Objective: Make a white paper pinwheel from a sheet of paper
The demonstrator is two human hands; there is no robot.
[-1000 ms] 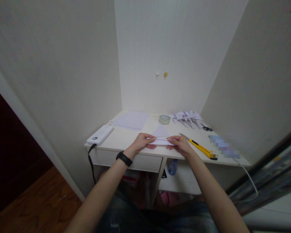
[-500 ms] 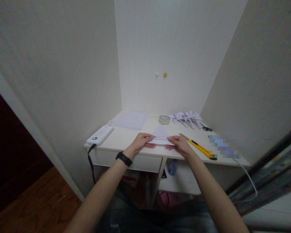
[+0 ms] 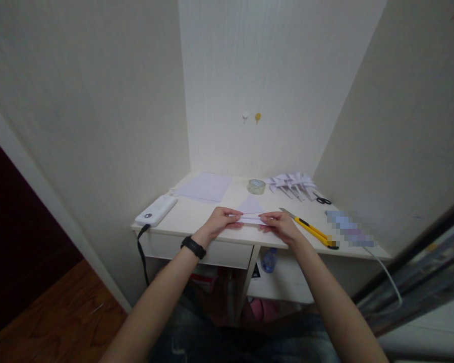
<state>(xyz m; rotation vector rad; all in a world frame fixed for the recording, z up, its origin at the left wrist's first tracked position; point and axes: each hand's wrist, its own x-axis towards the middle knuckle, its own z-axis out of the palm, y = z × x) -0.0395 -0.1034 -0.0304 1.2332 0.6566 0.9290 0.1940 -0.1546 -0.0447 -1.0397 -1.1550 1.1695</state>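
Observation:
A folded white paper point(image 3: 251, 207) with a pointed top lies near the front edge of a small white desk point(image 3: 196, 218). My left hand point(image 3: 220, 222) pinches its left end, a black watch on that wrist. Pinching the right end is my right hand point(image 3: 280, 225). Both sets of fingers press the paper's lower fold against the desk.
A stack of white sheets point(image 3: 205, 186) lies at the back left, a tape roll point(image 3: 256, 186) and a pile of folded paper pieces point(image 3: 293, 182) at the back. Black scissors point(image 3: 321, 199), a yellow utility knife point(image 3: 310, 230) and a white power bank point(image 3: 156, 210) also lie here.
My two hands have drawn slightly closer together along the paper's fold; the right hand edged left. Nothing else on the desk has moved.

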